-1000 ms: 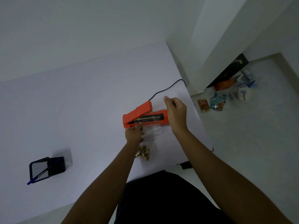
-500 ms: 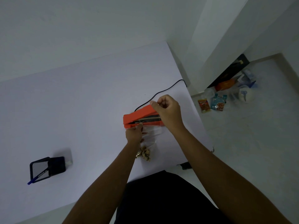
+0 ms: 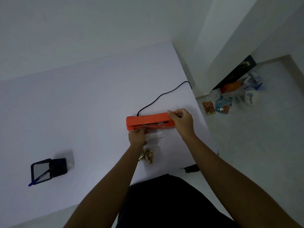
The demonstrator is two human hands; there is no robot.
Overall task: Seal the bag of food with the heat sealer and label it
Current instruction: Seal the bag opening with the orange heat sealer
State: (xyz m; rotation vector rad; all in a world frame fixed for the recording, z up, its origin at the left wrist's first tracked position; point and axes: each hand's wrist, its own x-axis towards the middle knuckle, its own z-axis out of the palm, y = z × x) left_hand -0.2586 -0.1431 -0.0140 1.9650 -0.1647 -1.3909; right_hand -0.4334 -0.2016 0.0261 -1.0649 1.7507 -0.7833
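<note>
We see the right hand (image 3: 181, 122) gripping the sealer (image 3: 148, 121)'s right end, covering it. The left hand (image 3: 137, 137) pinches the clear bag (image 3: 152, 145), hiding its left edge. The bag's mouth sits inside the sealer on the worktop (image 3: 82, 112), hard to make out.

Open table (image 3: 82, 112) left of the heat sealer (image 3: 148, 120); only the pen holder (image 3: 49, 170) stands there.

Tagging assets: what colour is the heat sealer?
Orange heat sealer, black cord; head view.
</note>
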